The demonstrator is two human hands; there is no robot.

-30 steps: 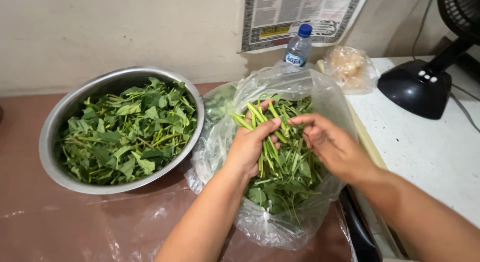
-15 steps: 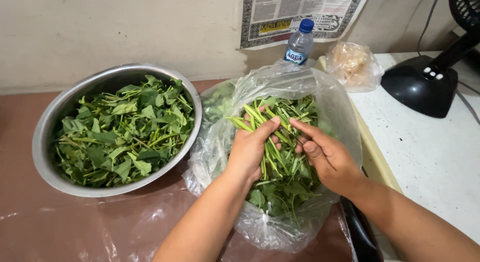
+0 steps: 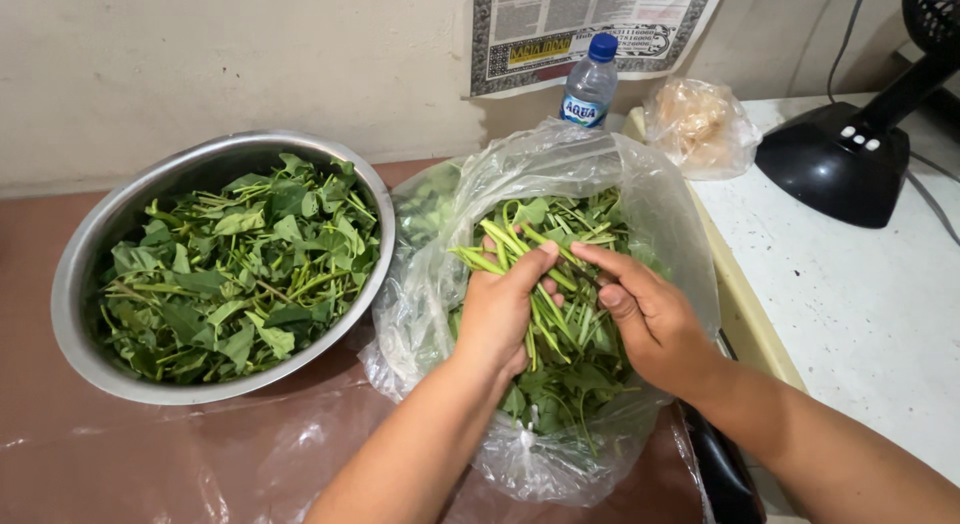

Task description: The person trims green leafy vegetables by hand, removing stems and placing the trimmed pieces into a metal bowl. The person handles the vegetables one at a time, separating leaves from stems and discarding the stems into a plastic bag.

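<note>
A clear plastic bag (image 3: 660, 204) lies open on the brown table, full of green leafy stems (image 3: 575, 379). Inside the bag, my left hand (image 3: 497, 314) is closed around a bunch of green stems (image 3: 515, 246) whose cut ends stick out toward the far side. My right hand (image 3: 645, 314) is beside it, fingers pinching the same stems from the right. To the left stands a round steel bowl (image 3: 200, 154) holding picked green leaves (image 3: 240, 269).
A water bottle with a blue cap (image 3: 590, 84) stands against the wall behind the bag. A small bag of pale food (image 3: 700, 124) and a black fan base (image 3: 850, 159) sit on the white counter (image 3: 860, 314) at right. A printed sheet (image 3: 580, 19) hangs on the wall.
My right hand has moved left, closer to my left hand, and now pinches the stems. The view has shifted slightly; the bowl and bag stay in place.
</note>
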